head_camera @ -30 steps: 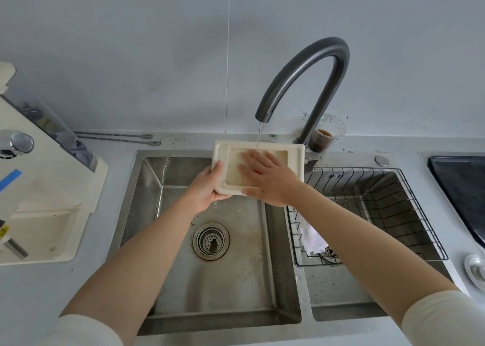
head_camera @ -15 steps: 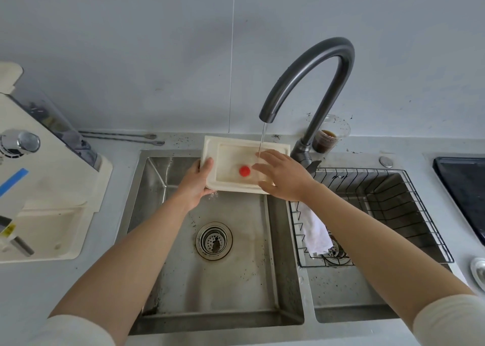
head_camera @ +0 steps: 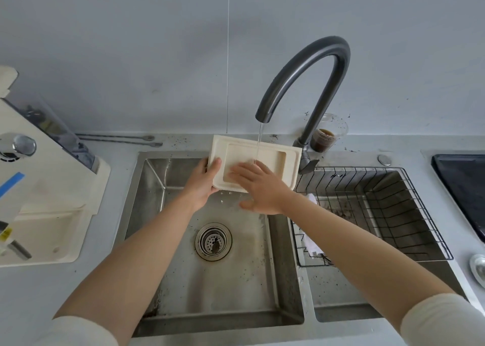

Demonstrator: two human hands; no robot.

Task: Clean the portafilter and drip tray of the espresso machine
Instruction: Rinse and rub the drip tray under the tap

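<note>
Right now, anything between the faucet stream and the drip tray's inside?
Nothing visible. Water from the faucet lands in the drip tray beside the right hand, whose fingers rest flat inside. The left hand grips the tray's left edge.

Rinsing the drip tray [head_camera: 273,159] at frame centre

Left hand [head_camera: 200,185] grips its left edge; right hand [head_camera: 258,187] lies flat inside it, under the faucet [head_camera: 304,83] stream, above the sink [head_camera: 168,240].

Wire basket [head_camera: 393,214] w/ white cloth [head_camera: 311,244] in rt basin; cup [head_camera: 326,135] behind faucet [head_camera: 309,78].
</note>
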